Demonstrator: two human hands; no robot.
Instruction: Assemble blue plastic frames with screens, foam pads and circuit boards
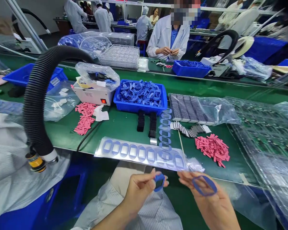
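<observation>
My left hand (138,191) pinches a small blue rubber frame (159,182) between thumb and fingers. My right hand (206,201) holds a larger, thin blue rubber loop (204,185) on its fingertips, and the two hands are apart. Just beyond them lies a clear film sheet (139,153) carrying a row of blue oval frames. A narrow strip of similar frames (165,134) runs away from it towards a blue plastic crate (140,97) heaped with blue rubber parts. The film's near edge lies close above my hands.
Loose pink foam pieces (212,150) lie on the green workbench (124,127), right of the strip. A black corrugated hose (36,102) arcs in at the left. Bagged circuit boards (261,134) fill the right side. A co-worker (168,41) sits across the bench.
</observation>
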